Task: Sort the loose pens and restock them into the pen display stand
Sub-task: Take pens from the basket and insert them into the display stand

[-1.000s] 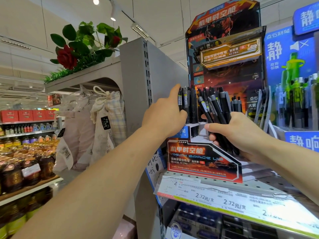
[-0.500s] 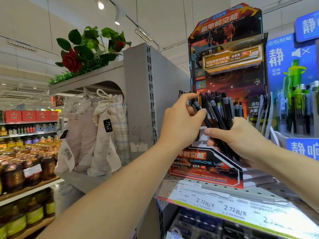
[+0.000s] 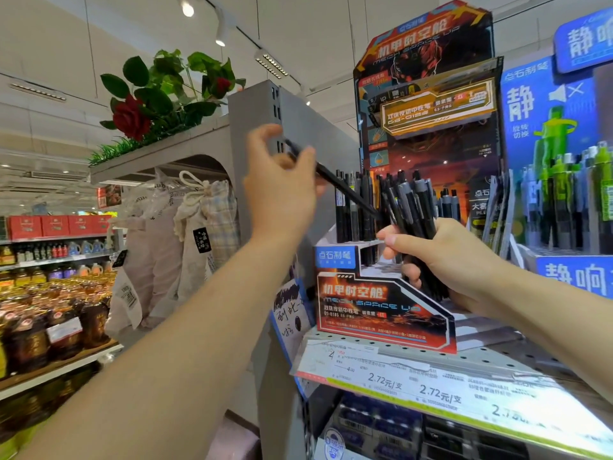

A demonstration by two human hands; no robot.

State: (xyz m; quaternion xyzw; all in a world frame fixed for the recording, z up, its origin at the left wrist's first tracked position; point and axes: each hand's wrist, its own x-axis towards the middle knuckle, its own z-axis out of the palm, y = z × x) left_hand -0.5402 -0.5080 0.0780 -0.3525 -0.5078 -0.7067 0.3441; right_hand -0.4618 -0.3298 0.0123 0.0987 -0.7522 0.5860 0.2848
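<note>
A red and black cardboard pen display stand (image 3: 381, 303) stands on the shelf, with several black pens (image 3: 353, 207) upright in its back row. My right hand (image 3: 444, 260) grips a bundle of loose black pens (image 3: 413, 207) in front of the stand. My left hand (image 3: 282, 187), raised to the left of the stand, pinches a single black pen (image 3: 345, 187). That pen slants down to the right, its tip close to the bundle.
A blue pen display (image 3: 564, 180) with green and grey pens stands to the right. Price labels (image 3: 414, 386) run along the shelf edge. A grey shelf upright (image 3: 262, 134) rises behind my left hand. Cloth bags (image 3: 199, 234) and bottle shelves (image 3: 49, 293) lie to the left.
My left hand has pulled one black pen out of the bundle and lifted it up and to the left. My right hand still holds the bundle in the same place.
</note>
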